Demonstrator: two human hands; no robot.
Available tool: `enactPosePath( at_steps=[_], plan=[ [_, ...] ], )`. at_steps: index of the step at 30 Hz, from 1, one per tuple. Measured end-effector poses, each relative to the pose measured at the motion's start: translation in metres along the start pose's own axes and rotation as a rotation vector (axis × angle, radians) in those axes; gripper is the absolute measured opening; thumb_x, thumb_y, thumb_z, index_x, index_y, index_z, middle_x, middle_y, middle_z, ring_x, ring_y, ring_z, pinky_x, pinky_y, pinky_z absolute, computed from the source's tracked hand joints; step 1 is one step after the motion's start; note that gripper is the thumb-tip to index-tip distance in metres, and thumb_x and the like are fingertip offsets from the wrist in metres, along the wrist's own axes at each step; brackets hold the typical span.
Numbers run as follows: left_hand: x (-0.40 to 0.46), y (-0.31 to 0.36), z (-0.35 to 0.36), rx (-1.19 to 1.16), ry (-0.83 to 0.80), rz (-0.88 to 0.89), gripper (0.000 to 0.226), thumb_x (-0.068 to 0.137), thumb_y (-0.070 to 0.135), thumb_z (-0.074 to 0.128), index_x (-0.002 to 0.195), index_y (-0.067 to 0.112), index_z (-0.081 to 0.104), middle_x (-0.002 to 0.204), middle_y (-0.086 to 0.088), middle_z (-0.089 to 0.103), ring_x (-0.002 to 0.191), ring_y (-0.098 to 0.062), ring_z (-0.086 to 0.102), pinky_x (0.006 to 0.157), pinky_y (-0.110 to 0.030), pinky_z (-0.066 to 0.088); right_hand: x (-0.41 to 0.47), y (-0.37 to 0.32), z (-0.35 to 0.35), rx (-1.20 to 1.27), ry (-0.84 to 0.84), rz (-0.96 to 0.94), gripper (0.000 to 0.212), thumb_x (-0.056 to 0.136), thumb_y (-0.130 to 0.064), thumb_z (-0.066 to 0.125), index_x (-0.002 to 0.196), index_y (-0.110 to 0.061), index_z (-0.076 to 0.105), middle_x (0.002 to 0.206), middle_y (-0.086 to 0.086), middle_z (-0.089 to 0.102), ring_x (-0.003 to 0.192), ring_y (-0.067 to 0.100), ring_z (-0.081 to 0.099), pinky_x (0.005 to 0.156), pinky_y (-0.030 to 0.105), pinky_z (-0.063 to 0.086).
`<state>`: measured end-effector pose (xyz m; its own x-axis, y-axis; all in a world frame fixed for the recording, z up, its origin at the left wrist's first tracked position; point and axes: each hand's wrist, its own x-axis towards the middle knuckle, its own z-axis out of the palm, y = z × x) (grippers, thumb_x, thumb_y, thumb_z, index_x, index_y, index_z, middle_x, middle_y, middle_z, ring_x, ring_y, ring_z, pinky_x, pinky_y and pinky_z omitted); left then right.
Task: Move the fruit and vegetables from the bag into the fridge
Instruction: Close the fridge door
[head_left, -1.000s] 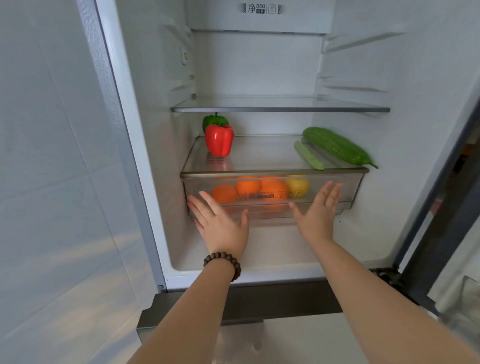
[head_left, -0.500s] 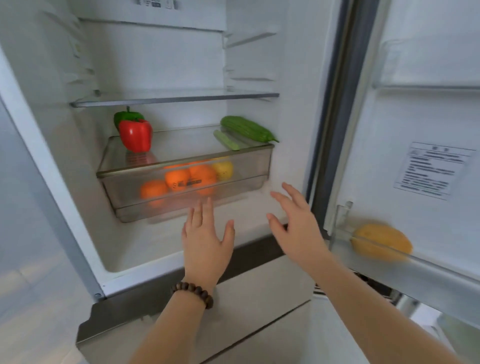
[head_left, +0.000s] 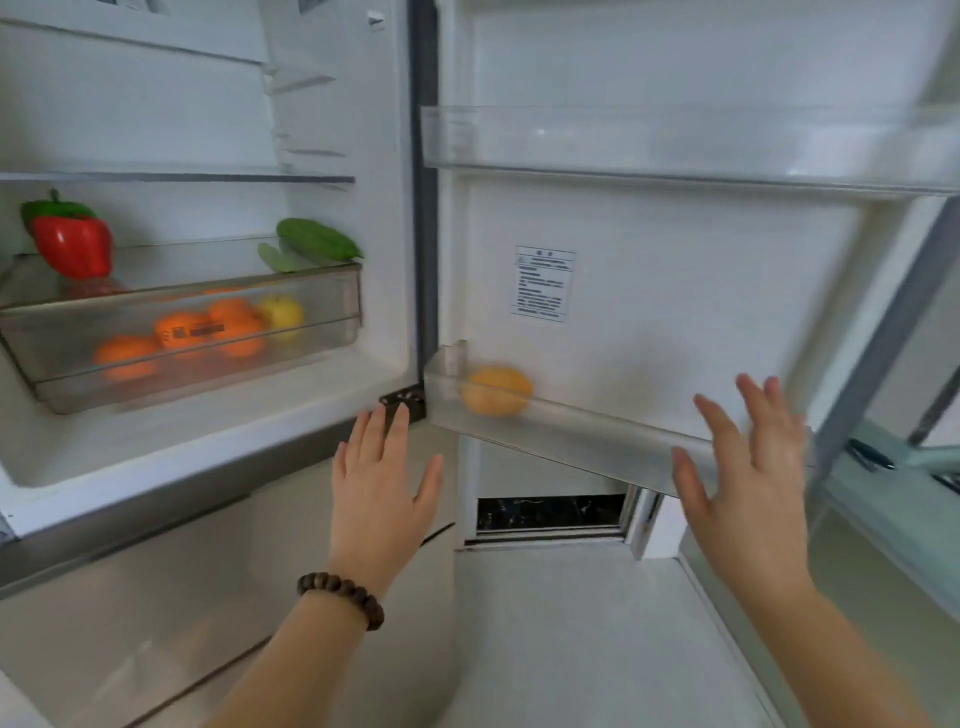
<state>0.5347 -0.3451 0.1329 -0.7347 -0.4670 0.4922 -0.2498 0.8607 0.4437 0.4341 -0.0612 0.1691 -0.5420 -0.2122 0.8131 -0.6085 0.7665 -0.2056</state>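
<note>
Currently, both hands are raised in front of the open white fridge (head_left: 332, 104), fingers straight and spread, holding nothing. The left hand (head_left: 382, 488), with a brown beaded bracelet (head_left: 340, 597) on its wrist, sits below the lower edge of the fridge compartment, near the door hinge. The right hand (head_left: 748, 467) is in front of the lower clear plastic door bin (head_left: 571, 431), well apart from the left hand; contact with the bin cannot be determined.

Inside the compartment, a clear plastic crisper drawer (head_left: 182, 338) holds several orange round fruits (head_left: 182, 332) and 1 yellow round fruit (head_left: 283, 312). On the glass cover above the drawer, a red bell pepper (head_left: 75, 244) stands at the left with a green bell pepper (head_left: 52, 210) just behind it. At the right of the same cover lies a dark green cucumber (head_left: 317, 239), with a paler green vegetable piece (head_left: 275, 260) beside it.

The open fridge door (head_left: 701, 260) carries 2 clear bins. The lower bin contains 1 yellow-orange oval fruit (head_left: 496, 392) near its left end. A white printed label (head_left: 543, 283) is fixed to the door liner between the upper door bin (head_left: 675, 145) and the lower bin.
</note>
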Motion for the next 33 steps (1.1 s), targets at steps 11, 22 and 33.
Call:
enactPosePath(
  at_steps=[11,22,33],
  plan=[
    [-0.116,0.069,-0.002,0.073,-0.088,-0.050,0.067,0.094,0.051,0.033,0.150,0.023,0.011,0.159,-0.002,0.008,0.146,-0.016,0.000,0.119,-0.039,0.002,-0.018,0.068,-0.028,0.015,-0.231,0.123,0.033,0.090,-0.016,0.057,0.120,-0.002,0.059,0.118,0.020,0.062,0.131,0.037,0.039,0.111,0.044,0.029],
    [-0.180,0.065,-0.048,0.104,-0.039,-0.144,0.070,0.093,0.051,0.034,0.150,0.019,0.010,0.158,-0.002,0.010,0.146,-0.016,0.001,0.119,-0.040,0.004,-0.076,-0.022,-0.057,0.036,-0.169,-0.054,0.047,0.082,-0.003,0.054,0.128,-0.006,0.051,0.122,0.009,0.060,0.127,0.033,0.044,0.105,0.044,0.041],
    [-0.220,0.001,-0.119,0.081,-0.008,-0.222,0.070,0.094,0.051,0.034,0.150,0.016,0.009,0.159,-0.003,0.010,0.146,-0.017,0.001,0.120,-0.040,0.006,-0.123,-0.177,-0.072,-0.127,-0.315,-0.151,0.070,0.068,-0.010,0.069,0.134,-0.002,0.045,0.122,0.010,0.058,0.118,0.031,0.052,0.112,0.043,0.016]
  ],
)
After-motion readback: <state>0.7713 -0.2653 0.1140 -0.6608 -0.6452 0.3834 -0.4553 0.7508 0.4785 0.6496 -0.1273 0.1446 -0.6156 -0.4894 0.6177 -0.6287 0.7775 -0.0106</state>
